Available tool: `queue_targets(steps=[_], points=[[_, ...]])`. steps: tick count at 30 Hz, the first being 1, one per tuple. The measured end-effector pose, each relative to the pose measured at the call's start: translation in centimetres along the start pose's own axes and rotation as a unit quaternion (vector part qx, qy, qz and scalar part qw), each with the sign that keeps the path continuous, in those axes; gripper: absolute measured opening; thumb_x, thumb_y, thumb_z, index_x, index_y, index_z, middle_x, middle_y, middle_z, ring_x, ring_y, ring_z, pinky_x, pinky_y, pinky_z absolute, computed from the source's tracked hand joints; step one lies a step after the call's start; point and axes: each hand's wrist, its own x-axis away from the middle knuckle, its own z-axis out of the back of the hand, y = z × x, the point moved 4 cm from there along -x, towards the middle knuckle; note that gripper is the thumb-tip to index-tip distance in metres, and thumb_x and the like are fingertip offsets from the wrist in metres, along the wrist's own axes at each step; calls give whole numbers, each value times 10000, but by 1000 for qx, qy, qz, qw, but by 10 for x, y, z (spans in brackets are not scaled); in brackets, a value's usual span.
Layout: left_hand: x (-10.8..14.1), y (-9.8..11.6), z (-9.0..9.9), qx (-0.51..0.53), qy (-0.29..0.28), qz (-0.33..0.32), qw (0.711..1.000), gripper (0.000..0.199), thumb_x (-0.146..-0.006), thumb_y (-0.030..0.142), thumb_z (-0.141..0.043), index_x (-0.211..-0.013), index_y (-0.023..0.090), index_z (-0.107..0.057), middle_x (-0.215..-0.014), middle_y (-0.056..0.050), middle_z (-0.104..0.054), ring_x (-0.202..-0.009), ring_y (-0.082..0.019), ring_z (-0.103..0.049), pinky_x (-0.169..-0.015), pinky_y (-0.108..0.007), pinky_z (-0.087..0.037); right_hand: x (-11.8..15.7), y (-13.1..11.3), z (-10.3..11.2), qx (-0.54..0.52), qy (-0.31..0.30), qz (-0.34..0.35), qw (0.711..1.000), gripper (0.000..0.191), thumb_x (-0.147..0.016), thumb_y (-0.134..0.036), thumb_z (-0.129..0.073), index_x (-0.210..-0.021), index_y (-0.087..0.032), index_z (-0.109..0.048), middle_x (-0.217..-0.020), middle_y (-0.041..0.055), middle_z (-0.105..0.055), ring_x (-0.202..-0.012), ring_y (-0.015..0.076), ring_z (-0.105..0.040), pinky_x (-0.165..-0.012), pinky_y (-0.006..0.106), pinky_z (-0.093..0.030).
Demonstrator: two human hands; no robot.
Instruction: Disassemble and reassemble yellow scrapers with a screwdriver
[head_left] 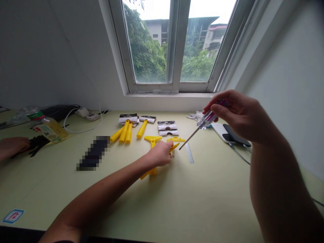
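Your daylight comes from the window, its sky blown out white, while the worktop lies evenly lit with faint shadows. Your right hand looks slightly soft, the wide lens bends the edges, and a pixelated patch obscures one spot.

Yellow scraper ahead, gap beside metal strip

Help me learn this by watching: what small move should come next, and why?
Probably lower the screwdriver in the right hand toward the yellow plastic scraper under the left hand: its tip points that way but hangs clear, and the left hand already steadies it.
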Motion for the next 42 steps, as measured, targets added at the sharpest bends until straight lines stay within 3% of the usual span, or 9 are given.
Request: queue_targets(steps=[4, 11, 14, 17, 22, 25, 28, 36, 42], points=[[0, 2, 1, -1, -6, 4, 1000, 185, -793, 240, -626, -952, 193, -544, -906, -72, -607, -665, -177, -635, -499, -218, -438, -1, -1, 0, 21, -4, 1, 1000, 199, -883, -367, -648, -963, -189, -608, -858, 46, -706, -727, 171, -689, -645, 307, -575], [-3, -7, 14, 229, -51, 62, 970, 217, -816, 283, -626, -968, 172, -517, -806, -40, -624, -478, -133, -612, -407, -218, -462, -1, -3, 1, 13, 3, 5, 1000, 173, -876, -333, -658, -965, -192, -615, -866, 40, -703, -759, 171, -695, -669, 306, -591], [-3, -13, 28, 377, -59, 41, 923, 203, -816, 305, -626, -893, 154, -515, -789, -44, -631, -441, -100, -563, -384, -214, -438, 0, -6, 6, -10, 34, 19, 999, 152, -891, -323, -638, -971, -200, -598, -857, 36, -688, -772, 175, -698, -678, 315, -600], [-2, -19, 39, 516, -77, 20, 853, 181, -819, 311, -582, -852, 158, -492, -777, -30, -619, -395, -67, -492, -355, -202, -378, 0, -11, 10, -46, 101, 18, 994, 126, -919, -340, -593, -963, -230, -551, -848, 20, -635, -729, 189, -703, -538, 304, -575], [3, -19, 35, 586, -177, 18, 791, 198, -818, 308, -445, -818, 130, -532, -577, -19, -540, -382, -86, -464, -353, -192, -343, 2, -28, 11, -70, 275, 86, 955, 125, -930, -354, -552, -875, -256, -496, -774, -4, -545, -606, 158, -650, -501, 316, -547], [3, -12, 30, 604, -185, -16, 775, 186, -831, 307, -477, -913, 146, -518, -732, -35, -600, -406, -94, -506, -332, -198, -341, 3, -33, 7, -51, 318, 110, 940, 123, -948, -370, -511, -889, -264, -493, -779, 1, -530, -623, 158, -643, -537, 336, -549], [4, -6, 27, 611, -194, -48, 766, 226, -852, 325, -514, -1019, 176, -477, -863, -32, -611, -424, -101, -542, -309, -198, -347, 2, -32, 2, -49, 303, 109, 946, 138, -948, -404, -509, -920, -270, -488, -798, 6, -543, -651, 168, -650, -570, 355, -554], [6, -2, 31, 610, -188, -54, 768, 222, -884, 343, -508, -1017, 173, -455, -869, -28, -597, -410, -89, -538, -300, -191, -344, 1, -32, -3, -62, 235, 91, 966, 131, -931, -430, -535, -902, -309, -497, -840, 5, -534, -701, 185, -655, -631, 394, -585], [6, -2, 30, 608, -188, -42, 770, 228, -868, 356, -528, -982, 180, -440, -864, -24, -611, -419, -85, -538, -309, -183, -362, 2, -31, -4, -76, 274, 123, 951, 91, -938, -355, -542, -910, -277, -504, -813, -1, -541, -656, 174, -669, -532, 343, -557]])
